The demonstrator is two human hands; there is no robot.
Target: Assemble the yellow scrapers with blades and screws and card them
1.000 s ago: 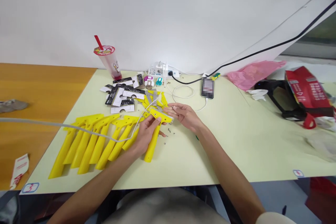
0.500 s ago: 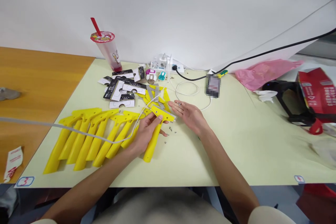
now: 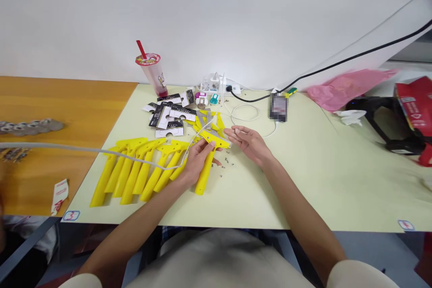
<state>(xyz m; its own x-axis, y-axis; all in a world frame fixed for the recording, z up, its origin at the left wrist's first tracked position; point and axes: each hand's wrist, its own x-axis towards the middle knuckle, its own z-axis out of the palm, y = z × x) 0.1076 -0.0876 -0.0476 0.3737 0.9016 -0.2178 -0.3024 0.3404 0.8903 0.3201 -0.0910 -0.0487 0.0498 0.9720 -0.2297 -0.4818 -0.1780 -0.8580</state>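
Yellow scraper (image 3: 205, 166) being gripped in the left hand, cup and cartons standing by

The left hand (image 3: 195, 160) is closing its thumb and fingers around the scraper's neck near the middle of the table (image 3: 324, 175), the head pointing away from the person and the handle towards them. The right hand (image 3: 252, 145) is hovering just beside the head, fingers loosely bent; whether it is pinching anything small cannot be told. Loose screws (image 3: 227, 159) are lying nearby, and more yellow handles (image 3: 143, 176) are lying in a row to the left.

At the back, a clear cup (image 3: 152, 75) is standing with a red straw (image 3: 141, 48) poking through its patterned lid; a little red liquid (image 3: 162, 93) is sitting at the bottom. Black-and-white cartons (image 3: 160, 114) are overlapping beside it; their contents are not showing. A pink bag (image 3: 347, 87) is lying crumpled at right, hiding whatever it may hold.

A sticker (image 3: 71, 216) at the near left corner is showing a red "3" in a blue frame. The cup is bearing a small cartoon figure, the cartons are carrying lines too fine to read, and a red package (image 3: 415, 103) is displaying illegible white print.
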